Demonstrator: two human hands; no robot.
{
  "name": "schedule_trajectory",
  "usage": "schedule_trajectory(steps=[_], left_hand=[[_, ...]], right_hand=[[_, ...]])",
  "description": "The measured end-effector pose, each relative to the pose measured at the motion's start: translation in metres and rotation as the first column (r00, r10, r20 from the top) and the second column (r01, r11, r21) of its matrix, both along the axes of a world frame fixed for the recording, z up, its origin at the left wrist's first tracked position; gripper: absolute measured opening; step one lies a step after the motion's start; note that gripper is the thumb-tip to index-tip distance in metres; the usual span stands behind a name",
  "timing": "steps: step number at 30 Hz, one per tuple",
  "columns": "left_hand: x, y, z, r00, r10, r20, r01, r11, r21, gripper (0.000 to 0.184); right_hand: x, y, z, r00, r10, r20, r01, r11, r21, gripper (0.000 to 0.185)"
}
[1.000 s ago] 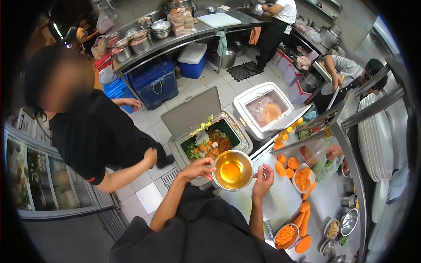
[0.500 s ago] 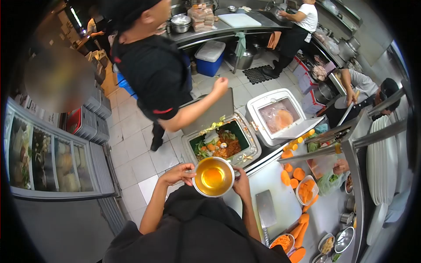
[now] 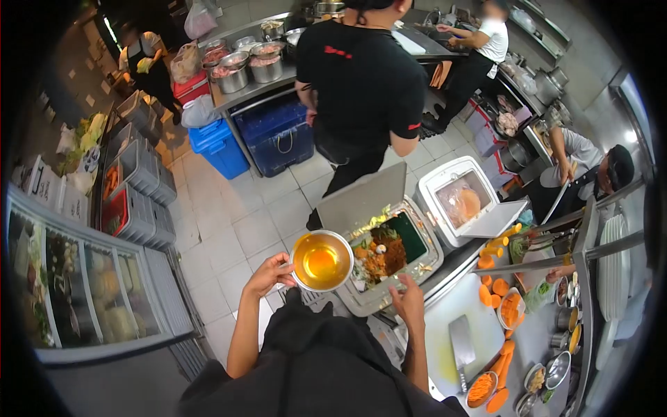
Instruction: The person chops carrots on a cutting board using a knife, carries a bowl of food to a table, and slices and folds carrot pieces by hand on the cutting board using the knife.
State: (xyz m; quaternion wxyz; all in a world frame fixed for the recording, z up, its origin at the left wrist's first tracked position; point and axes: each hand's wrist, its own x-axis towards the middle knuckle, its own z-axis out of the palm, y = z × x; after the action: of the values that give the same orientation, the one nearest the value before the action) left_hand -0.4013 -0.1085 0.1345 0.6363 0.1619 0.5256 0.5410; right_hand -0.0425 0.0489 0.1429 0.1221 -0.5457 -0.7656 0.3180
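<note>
My left hand [image 3: 272,274] pinches the rim of a round metal bowl [image 3: 342,246] between thumb and fingers. Amber-yellow liquid [image 3: 322,263] lies in the bowl, which is held roughly level. To its right is my right hand [image 3: 408,299], free of the bowl, its fingers apart above the near edge of a waste bin [image 3: 432,247]. That bin stands with its grey lid [image 3: 365,198] raised, and holds vegetable scraps, eggshell-like pieces and orange-brown shreds [image 3: 394,256]. The bowl hangs beside the bin's left edge, over the floor.
On the right counter are a cleaver [image 3: 461,344] on a white cutting board [image 3: 441,361], cut carrots [image 3: 500,286] and a bowl of carrot strips [image 3: 481,390]. A white container [image 3: 434,184] adjoins the bin. A co-worker in black [image 3: 361,83] stands ahead; a glass-front fridge [image 3: 90,278] is left.
My right hand has let go of the bowl and moved right. The bowl, now in my left hand alone, has shifted left of the bin. The co-worker in black has walked on to the right.
</note>
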Motion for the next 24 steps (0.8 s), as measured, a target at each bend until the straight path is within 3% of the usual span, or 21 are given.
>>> schedule_trajectory(steps=[2, 3, 5, 6, 8, 12, 16, 20, 24], left_hand=[[-0.035, -0.002, -0.009, 1.000, 0.016, 0.011, -0.016, 1.000, -0.004, 0.020], [-0.050, -0.006, -0.011, 0.999, 0.043, -0.012, -0.043, 0.999, -0.001, 0.019], [-0.078, -0.012, -0.010, 0.997, 0.082, -0.011, -0.082, 0.996, -0.017, 0.017], [-0.090, -0.014, -0.009, 0.998, 0.060, -0.015, -0.060, 0.998, -0.011, 0.017], [-0.129, -0.009, -0.007, 0.989, 0.144, -0.015, -0.144, 0.990, 0.000, 0.015], [-0.178, 0.021, -0.006, 0.985, 0.172, -0.014, -0.172, 0.985, 0.022, 0.014], [-0.217, 0.080, -0.010, 0.994, 0.101, 0.032, -0.103, 0.990, 0.095, 0.011], [-0.271, 0.145, -0.012, 1.000, -0.001, -0.031, 0.005, 0.992, 0.130, 0.011], [-0.330, 0.191, -0.009, 0.999, 0.004, -0.047, 0.000, 0.997, 0.081, 0.016]], right_hand=[[-0.066, -0.005, 0.013, 0.950, -0.043, -0.308, 0.022, 0.997, -0.072, 0.037], [-0.096, -0.007, 0.010, 0.952, -0.043, -0.302, 0.022, 0.997, -0.071, 0.037], [-0.151, -0.013, -0.001, 0.803, 0.010, -0.596, -0.235, 0.924, -0.302, 0.033], [-0.177, -0.021, -0.002, 0.801, -0.005, -0.599, -0.216, 0.931, -0.295, 0.033], [-0.235, -0.026, 0.000, 0.750, -0.124, -0.650, -0.318, 0.793, -0.519, 0.031], [-0.282, 0.003, -0.002, 0.674, -0.192, -0.713, -0.333, 0.783, -0.526, 0.029], [-0.325, 0.056, 0.000, 0.675, -0.226, -0.702, -0.329, 0.760, -0.561, 0.018], [-0.372, 0.128, -0.010, 0.760, -0.199, -0.619, -0.292, 0.746, -0.599, 0.016], [-0.428, 0.202, -0.033, 0.696, -0.263, -0.668, -0.362, 0.675, -0.643, 0.015]])
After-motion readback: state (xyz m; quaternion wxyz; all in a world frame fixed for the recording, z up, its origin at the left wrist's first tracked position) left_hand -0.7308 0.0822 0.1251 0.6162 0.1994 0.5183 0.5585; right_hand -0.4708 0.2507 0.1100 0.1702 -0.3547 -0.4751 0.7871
